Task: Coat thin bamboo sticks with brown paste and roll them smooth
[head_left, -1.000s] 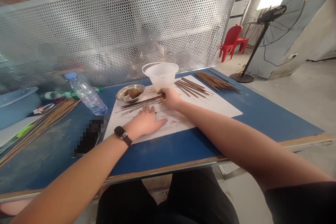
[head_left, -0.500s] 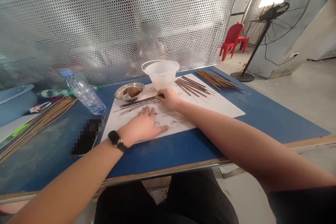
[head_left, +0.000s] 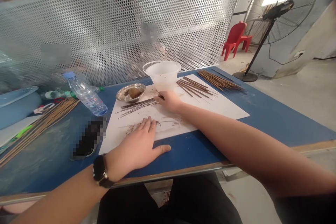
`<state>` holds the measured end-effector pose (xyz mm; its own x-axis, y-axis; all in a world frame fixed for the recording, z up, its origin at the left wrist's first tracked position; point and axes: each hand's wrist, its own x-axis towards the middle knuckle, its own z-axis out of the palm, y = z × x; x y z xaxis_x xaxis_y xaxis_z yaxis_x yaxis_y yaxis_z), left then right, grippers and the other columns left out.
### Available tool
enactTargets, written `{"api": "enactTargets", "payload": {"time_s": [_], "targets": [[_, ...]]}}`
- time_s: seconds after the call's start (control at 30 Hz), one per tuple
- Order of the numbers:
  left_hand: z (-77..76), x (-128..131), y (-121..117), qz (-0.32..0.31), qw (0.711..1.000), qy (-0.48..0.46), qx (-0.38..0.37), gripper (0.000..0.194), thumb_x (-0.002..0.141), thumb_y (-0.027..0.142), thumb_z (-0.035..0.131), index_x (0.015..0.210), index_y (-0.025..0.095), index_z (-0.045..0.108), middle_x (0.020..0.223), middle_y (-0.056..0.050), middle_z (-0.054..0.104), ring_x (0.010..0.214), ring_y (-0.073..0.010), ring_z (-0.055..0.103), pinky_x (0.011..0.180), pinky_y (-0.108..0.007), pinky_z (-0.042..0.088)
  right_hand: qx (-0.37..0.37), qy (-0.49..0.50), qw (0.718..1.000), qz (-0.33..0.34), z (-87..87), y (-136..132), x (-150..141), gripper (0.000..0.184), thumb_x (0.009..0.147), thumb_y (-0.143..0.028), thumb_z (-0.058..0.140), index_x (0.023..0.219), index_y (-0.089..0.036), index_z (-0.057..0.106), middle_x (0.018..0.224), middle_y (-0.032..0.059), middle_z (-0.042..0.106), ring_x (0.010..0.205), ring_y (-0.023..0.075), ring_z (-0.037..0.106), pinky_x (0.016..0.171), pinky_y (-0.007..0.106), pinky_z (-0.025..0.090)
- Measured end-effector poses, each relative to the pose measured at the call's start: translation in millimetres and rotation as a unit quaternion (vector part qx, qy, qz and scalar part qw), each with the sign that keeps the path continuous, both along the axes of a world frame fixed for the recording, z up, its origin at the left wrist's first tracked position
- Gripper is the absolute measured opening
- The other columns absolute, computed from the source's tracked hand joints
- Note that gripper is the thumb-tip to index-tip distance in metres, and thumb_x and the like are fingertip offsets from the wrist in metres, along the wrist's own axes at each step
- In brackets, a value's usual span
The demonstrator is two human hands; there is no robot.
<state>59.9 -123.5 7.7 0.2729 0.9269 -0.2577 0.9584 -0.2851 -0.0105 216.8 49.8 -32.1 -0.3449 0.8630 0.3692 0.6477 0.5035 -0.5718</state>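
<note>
My left hand [head_left: 139,143] lies flat with its fingers stretched out, the fingertips on a thin stick [head_left: 168,121] on the white sheet [head_left: 223,108]. Dark brown crumbs are scattered around that stick. My right hand [head_left: 170,100] is closed, thumb and fingers pinched at the right end of a row of thin dark sticks [head_left: 138,105]; what is between the fingers is hidden. Behind the row stands a metal dish [head_left: 123,94] with a brown lump [head_left: 134,93] in it. A translucent white bucket [head_left: 164,77] is just beyond my right hand. Right of it lie thicker brown-coated sticks [head_left: 195,86].
Another bundle of brown sticks [head_left: 219,81] lies at the back right of the blue table [head_left: 278,119]. On the left are a water bottle [head_left: 86,94], a phone [head_left: 89,138], long tan sticks [head_left: 49,119] and a blue basin [head_left: 18,105]. A perforated metal panel [head_left: 105,35] stands behind.
My left hand has slid back toward the table's front edge, uncovering more of the thin stick and the crumbs. My right hand has stayed at the end of the stick row.
</note>
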Motion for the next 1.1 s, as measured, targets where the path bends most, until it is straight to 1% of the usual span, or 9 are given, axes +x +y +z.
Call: {"api": "enactTargets", "payload": {"time_s": [0.27,0.37,0.47,0.57,0.67,0.77,0.9,0.97,1.1], "targets": [[-7.1,10,72,0.011,1.000,-0.007,0.027,0.110,0.096,0.081,0.029,0.167,-0.003,0.018,0.175,-0.024,0.005,0.163,-0.0422,0.005,0.129,-0.053,0.023,-0.008,0.034,0.999,0.014,-3.2,5,5,0.012,0.094,-0.015,0.065,0.082,-0.016,0.067,0.082,0.0045,0.072,0.074,0.0155,0.058,0.068,0.026,0.039],[-8.0,9,62,-0.004,1.000,-0.007,0.029,0.112,0.096,0.081,0.028,0.167,-0.004,0.016,0.175,-0.025,0.005,0.163,-0.0413,0.006,0.130,-0.053,0.021,-0.024,0.032,0.999,0.000,0.0,3,5,0.014,0.092,-0.019,0.070,0.079,-0.017,0.066,0.079,0.0037,0.072,0.072,0.0152,0.058,0.066,0.026,0.039],[-7.1,7,29,-0.008,1.000,-0.008,0.029,0.112,0.094,0.085,0.030,0.167,0.001,0.024,0.174,-0.024,0.013,0.161,-0.0436,0.019,0.128,-0.056,0.027,-0.037,0.020,0.999,-0.006,2.1,0,3,0.021,0.088,-0.026,0.077,0.075,-0.018,0.064,0.077,0.0034,0.071,0.070,0.0153,0.057,0.063,0.026,0.037],[-6.3,6,3,0.000,1.000,-0.008,0.026,0.112,0.091,0.089,0.030,0.167,0.007,0.031,0.174,-0.023,0.016,0.161,-0.0440,0.020,0.125,-0.059,0.031,-0.029,0.014,0.999,0.013,1.3,-2,1,0.022,0.089,-0.028,0.078,0.075,-0.018,0.064,0.077,0.0035,0.071,0.070,0.0151,0.057,0.063,0.027,0.036],[-7.6,7,8,-0.004,0.999,-0.010,0.031,0.111,0.093,0.087,0.028,0.167,0.005,0.030,0.174,-0.024,0.016,0.161,-0.0438,0.018,0.126,-0.059,0.029,-0.015,0.004,0.999,0.032,-0.5,-2,0,0.019,0.091,-0.029,0.076,0.078,-0.017,0.068,0.077,0.0032,0.071,0.070,0.0150,0.056,0.065,0.027,0.036],[-9.2,8,39,-0.014,0.999,-0.008,0.029,0.111,0.096,0.083,0.026,0.167,-0.003,0.021,0.174,-0.027,0.010,0.162,-0.0427,0.011,0.129,-0.055,0.022,-0.003,-0.007,0.999,0.032,-1.3,-1,2,0.017,0.093,-0.029,0.074,0.082,-0.016,0.070,0.078,0.0035,0.071,0.071,0.0154,0.056,0.066,0.027,0.036],[-8.2,7,70,-0.014,1.000,-0.023,0.012,0.107,0.098,0.079,0.023,0.169,-0.001,0.014,0.176,-0.023,0.000,0.163,-0.0404,0.001,0.130,-0.055,0.017,-0.004,-0.017,1.000,0.020,-0.8,0,5,0.019,0.096,-0.030,0.069,0.085,-0.015,0.072,0.081,0.0053,0.072,0.072,0.0164,0.056,0.064,0.028,0.036],[-7.1,7,63,-0.022,0.999,-0.026,0.016,0.107,0.098,0.080,0.025,0.169,0.001,0.014,0.176,-0.022,0.003,0.163,-0.0402,0.004,0.130,-0.055,0.019,-0.002,-0.023,1.000,0.016,-0.3,0,5,0.021,0.098,-0.031,0.067,0.086,-0.015,0.072,0.082,0.0061,0.072,0.073,0.0169,0.056,0.064,0.028,0.036],[-3.0,10,17,-0.015,0.999,0.007,0.031,0.112,0.093,0.086,0.029,0.168,0.003,0.026,0.175,-0.023,0.015,0.162,-0.0422,0.018,0.128,-0.056,0.026,0.005,-0.036,0.999,0.015,0.5,-1,4,0.020,0.099,-0.027,0.063,0.085,-0.015,0.072,0.082,0.0071,0.073,0.074,0.0180,0.057,0.067,0.029,0.036]]}}
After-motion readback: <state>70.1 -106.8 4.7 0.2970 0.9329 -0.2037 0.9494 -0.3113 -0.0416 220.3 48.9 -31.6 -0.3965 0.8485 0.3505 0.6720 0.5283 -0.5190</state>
